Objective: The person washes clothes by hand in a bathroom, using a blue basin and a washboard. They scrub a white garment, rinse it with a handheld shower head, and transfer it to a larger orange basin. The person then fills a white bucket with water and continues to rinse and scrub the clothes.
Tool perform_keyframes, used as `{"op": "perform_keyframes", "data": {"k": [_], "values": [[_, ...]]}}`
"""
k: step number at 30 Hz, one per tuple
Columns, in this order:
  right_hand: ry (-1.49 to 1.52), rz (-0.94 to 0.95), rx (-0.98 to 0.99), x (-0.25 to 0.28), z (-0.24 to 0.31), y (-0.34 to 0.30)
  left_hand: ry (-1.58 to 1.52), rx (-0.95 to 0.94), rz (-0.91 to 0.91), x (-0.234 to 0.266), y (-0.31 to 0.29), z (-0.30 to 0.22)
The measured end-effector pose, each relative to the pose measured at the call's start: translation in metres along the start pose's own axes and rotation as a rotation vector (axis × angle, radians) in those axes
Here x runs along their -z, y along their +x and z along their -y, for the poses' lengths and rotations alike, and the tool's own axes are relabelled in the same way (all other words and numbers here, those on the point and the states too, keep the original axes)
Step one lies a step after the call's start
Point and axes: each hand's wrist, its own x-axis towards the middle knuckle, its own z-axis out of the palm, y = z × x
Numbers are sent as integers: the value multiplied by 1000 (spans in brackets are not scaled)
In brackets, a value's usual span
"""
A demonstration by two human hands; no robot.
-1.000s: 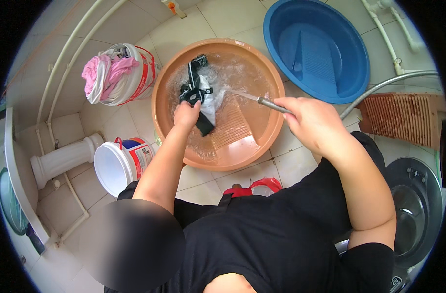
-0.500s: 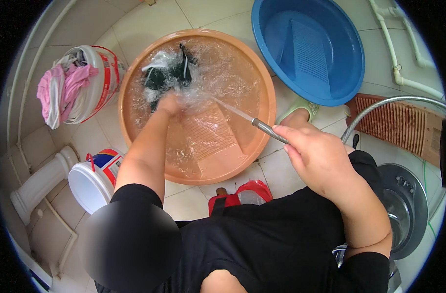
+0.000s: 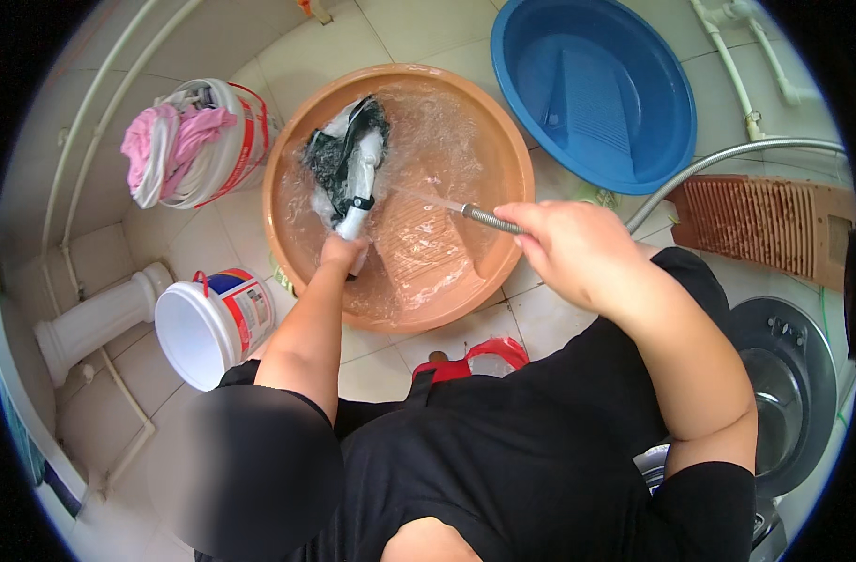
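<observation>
A wide orange basin (image 3: 519, 201) with a ribbed washboard (image 3: 418, 251) moulded into it holds rippling water. At its left side lies a wet dark green and white garment (image 3: 345, 155), partly in the water. My left hand (image 3: 343, 251) is closed round the near end of this garment, inside the basin's near left rim. My right hand (image 3: 573, 244) grips a flexible metal hose (image 3: 489, 218) near its end, above the basin's right rim. A jet of water runs from the hose toward the garment.
A blue basin (image 3: 531, 75) stands at the far right, with a brown washboard (image 3: 756, 225) below it. On the left are a bucket (image 3: 236, 155) heaped with pink and white cloth and a smaller white bucket (image 3: 245, 304). A dark round metal appliance (image 3: 812, 393) sits at right.
My left hand has come out of the splashing water and drawn back toward me, stretching the garment out lengthwise. My right hand with the hose has shifted slightly left.
</observation>
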Motion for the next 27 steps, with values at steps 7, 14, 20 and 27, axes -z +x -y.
{"op": "perform_keyframes", "data": {"k": [7,14,20,27], "values": [[-48,36,-67,8,6,8,-168,-278,-54,65,-36,-9],[-80,34,-34,5,15,6,-981,-901,-332,248,-185,-122],[-54,96,-86,14,21,2,-1236,-1264,-574,332,-274,-185],[-42,126,-123,15,15,1,-1240,-1141,-365,306,-222,-178]]}}
